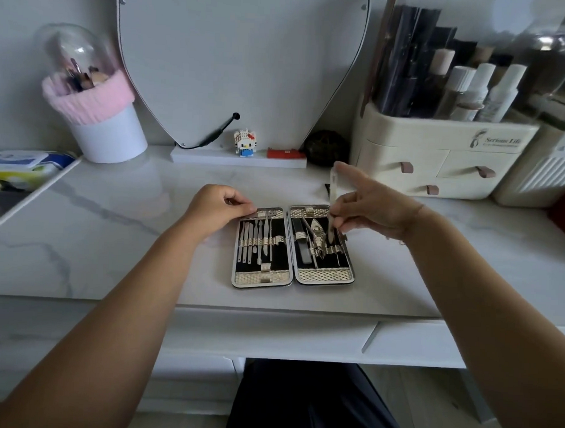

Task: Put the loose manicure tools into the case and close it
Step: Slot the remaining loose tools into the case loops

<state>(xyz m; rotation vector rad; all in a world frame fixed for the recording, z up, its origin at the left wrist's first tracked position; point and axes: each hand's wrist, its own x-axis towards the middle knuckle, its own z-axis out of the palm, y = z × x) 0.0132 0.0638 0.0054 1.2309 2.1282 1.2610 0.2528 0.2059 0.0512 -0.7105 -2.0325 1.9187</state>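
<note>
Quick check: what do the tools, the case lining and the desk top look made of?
Tools: likely metal, pale and shiny, with glints along the shafts. Case: lining black and matte, perhaps fabric or leatherette; I cannot tell which. Desk top: white with grey veins and a soft sheen, so marble or a marble-look surface.

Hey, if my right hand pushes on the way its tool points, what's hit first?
Probably the right half of the case, at the elastic loops beside the nippers. The tool pinched in your right hand points down there, and its tip may be touching; depth is unclear.
</note>
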